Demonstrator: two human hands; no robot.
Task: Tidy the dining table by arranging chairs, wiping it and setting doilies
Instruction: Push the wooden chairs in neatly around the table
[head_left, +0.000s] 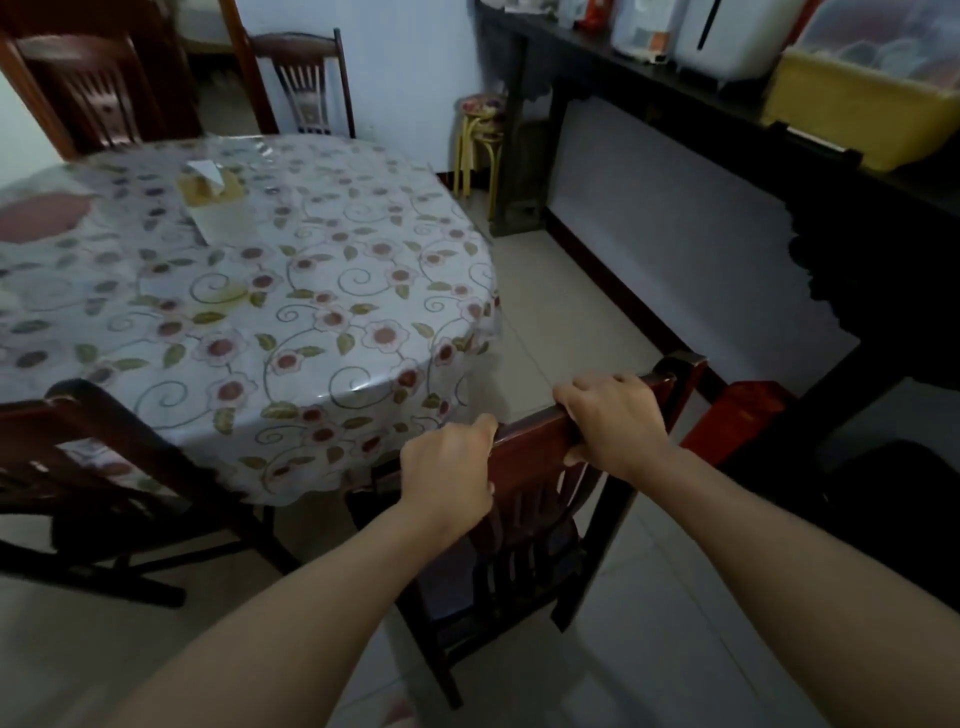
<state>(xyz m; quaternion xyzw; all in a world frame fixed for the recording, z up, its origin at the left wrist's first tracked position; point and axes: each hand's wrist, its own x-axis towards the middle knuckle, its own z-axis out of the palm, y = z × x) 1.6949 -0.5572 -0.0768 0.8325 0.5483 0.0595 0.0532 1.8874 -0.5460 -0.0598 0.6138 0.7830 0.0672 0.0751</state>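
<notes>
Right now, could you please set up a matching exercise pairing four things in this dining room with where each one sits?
Things:
1. cream tissue box
2. dark wooden chair gripped by both hands
3. yellow plastic tub
4. floral-topped stacked stools

Places:
A. on the dark sideboard at the right wall
B. on the flowered tablecloth
C. on the floor in the far corner, beside the sideboard's end
D. at the near edge of the round table

Pairs: 1-B, 2-D, 3-A, 4-C. The left hand and right hand both hold the chair's top rail.
</notes>
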